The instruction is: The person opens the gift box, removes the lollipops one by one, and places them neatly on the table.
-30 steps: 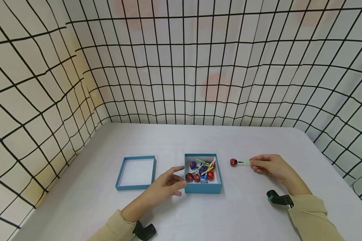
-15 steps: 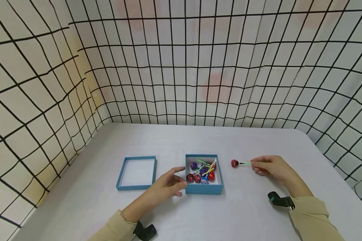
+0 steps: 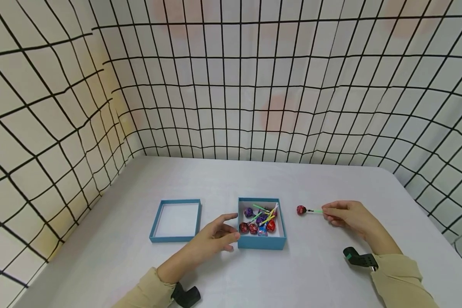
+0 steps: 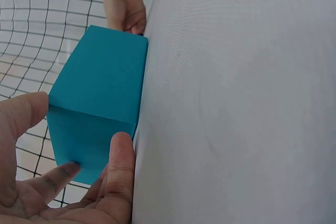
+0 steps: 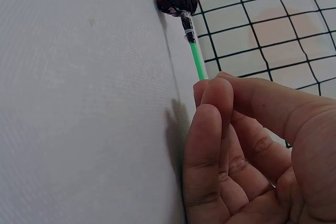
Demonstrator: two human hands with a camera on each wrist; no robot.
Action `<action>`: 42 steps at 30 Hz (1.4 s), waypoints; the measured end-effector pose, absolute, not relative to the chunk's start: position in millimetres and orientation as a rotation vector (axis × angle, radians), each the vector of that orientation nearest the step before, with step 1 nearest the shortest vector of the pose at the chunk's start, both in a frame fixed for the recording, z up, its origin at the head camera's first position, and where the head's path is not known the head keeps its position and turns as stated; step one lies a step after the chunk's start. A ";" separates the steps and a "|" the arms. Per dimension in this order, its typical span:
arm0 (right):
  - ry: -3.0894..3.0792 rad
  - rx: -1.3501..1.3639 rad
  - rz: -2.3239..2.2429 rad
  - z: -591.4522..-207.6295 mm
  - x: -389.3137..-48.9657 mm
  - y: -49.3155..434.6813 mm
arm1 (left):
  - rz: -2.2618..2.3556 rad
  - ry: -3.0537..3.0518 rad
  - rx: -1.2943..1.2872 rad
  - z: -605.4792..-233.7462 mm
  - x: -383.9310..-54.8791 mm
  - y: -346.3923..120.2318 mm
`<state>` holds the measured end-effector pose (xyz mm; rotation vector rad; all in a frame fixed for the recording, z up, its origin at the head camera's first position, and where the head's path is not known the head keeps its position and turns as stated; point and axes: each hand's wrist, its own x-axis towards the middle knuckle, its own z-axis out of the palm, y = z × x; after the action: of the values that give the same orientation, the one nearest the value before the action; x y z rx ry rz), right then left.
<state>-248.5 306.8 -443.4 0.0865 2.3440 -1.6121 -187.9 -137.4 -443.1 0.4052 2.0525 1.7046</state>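
White table (image 3: 292, 273), black-grid backdrop (image 3: 231, 107) beyond at 12 o'clock; bearings from the blue box (image 3: 262, 243), person at 6 o'clock.

Lollipop (image 3: 301, 210): dark red wrapper, green stick (image 5: 198, 59); at 3 o'clock, apart from the blue box, candy end inward. Contact of candy end with table: cannot tell.

Handling, by judgement: light, weighted toward the candy end; hard ball, slick wrapper; thin, fairly stiff stick, apt to roll between fingertips. Hold: the stick, steadier nearer the candy.

Hands, two. Right hand (image 3: 344, 216): thumb and fingertips together, pinching the free end of the stick. Left hand (image 3: 209, 237): between 8 and 9 o'clock, fingers spread and slightly bent, tips against the left side of the blue box, gripping nothing.

Blue box: lidless, probably light card, easily nudged; loose lollipops (image 3: 253, 229) within, red, purple and blue wrappers, sticks crossed.

Blue lid (image 3: 173, 239): 9 o'clock, hollow side up, clear of both hands.

In the way: right side of the blue box, between pinched lollipop and contents; crossed sticks inside.
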 end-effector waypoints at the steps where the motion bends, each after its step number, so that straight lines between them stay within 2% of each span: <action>1: 2.345 0.087 -1.612 -443.1 -248.3 306.9 | 1.703 2.055 0.405 -443.1 -187.7 -137.4; 24: 2.448 -0.003 -1.505 -426.7 -246.2 300.7 | 1.720 2.036 0.419 -443.7 -187.3 -138.2; 42: 2.624 -0.308 -1.147 -365.0 -233.4 212.8 | 1.711 2.046 0.409 -441.6 -186.9 -138.6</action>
<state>-233.4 212.8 -365.0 -0.3078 2.6241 -1.1466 -186.9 -138.6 -441.6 0.4086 2.0462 1.7107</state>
